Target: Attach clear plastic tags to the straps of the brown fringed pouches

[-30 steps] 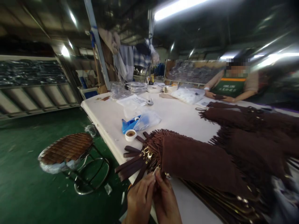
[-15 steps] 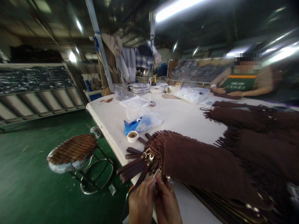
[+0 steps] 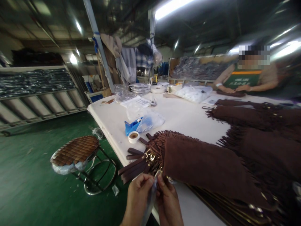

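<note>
My left hand (image 3: 138, 197) and my right hand (image 3: 168, 199) are close together at the table's near edge, fingers pinched. Between them runs a thin, pale translucent plastic piece (image 3: 150, 197), gripped by both; its exact kind is unclear. Just beyond my fingertips, gold-coloured metal clasps (image 3: 150, 156) and dark brown straps (image 3: 130, 169) stick out from a stack of brown fringed suede-like bags (image 3: 199, 160). The topmost bag lies flat, its fringe toward the far left side. Gold zips and fittings show along the lower edges of the stack.
A small round white container (image 3: 133, 137), a blue tape dispenser (image 3: 133, 126) and clear plastic stand on the white table (image 3: 183, 114). More brown fringed bags (image 3: 270, 147) lie to the right. Across the table stands a co-worker (image 3: 245, 80). A round stool (image 3: 75, 153) is at the left.
My left hand has shifted left and turned, opening a gap from my right hand. More of the translucent plastic shows between them. The right hand has hardly moved.
</note>
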Available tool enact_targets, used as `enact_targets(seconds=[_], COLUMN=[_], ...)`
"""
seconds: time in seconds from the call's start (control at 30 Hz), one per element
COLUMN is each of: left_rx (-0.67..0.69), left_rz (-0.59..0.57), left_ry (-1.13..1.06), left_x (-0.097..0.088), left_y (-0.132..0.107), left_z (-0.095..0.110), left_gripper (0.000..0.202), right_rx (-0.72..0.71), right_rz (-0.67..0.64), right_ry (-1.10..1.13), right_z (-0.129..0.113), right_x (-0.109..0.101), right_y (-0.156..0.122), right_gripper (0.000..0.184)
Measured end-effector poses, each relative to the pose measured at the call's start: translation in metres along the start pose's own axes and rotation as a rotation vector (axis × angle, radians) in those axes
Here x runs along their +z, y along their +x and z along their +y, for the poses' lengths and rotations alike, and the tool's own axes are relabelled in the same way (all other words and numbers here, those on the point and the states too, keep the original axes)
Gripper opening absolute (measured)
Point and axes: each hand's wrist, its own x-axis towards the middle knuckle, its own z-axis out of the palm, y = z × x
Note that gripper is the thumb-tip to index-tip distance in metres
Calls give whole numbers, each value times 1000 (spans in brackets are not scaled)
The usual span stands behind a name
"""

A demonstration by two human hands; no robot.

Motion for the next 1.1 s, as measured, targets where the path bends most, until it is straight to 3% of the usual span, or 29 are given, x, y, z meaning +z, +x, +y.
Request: enact_targets(seconds=[0.1,0.27,0.43,0.87,1.0,1.1], left_rx=[-168,-332,-384,-634,-610,-483], left_rz=[-159,-477,-597,-469,-397,-339], left_ry=[-122,-115,-166,-473,-457,-382], left_x=[-11,-29,-26,-18,-11,-6], left_y=[11,36,41,27,20,13], left_z=[15,28,26,6,6,6], left_gripper=[20,25,28,19,17,15], right_rx=[-5,8,25,100,38,1], right_rz=[-13,-64,-82,-102,-99,-78], right_ry=[-41,-72,-83,-122,-146,-142], right_z=[-1,-7,-13,-15,-15,-14], right_x=[-2,-5,-6,-4,-3,-3], right_y=[1,1,-2,-7,-7,-7], right_gripper=[37,36,35,34,34,34])
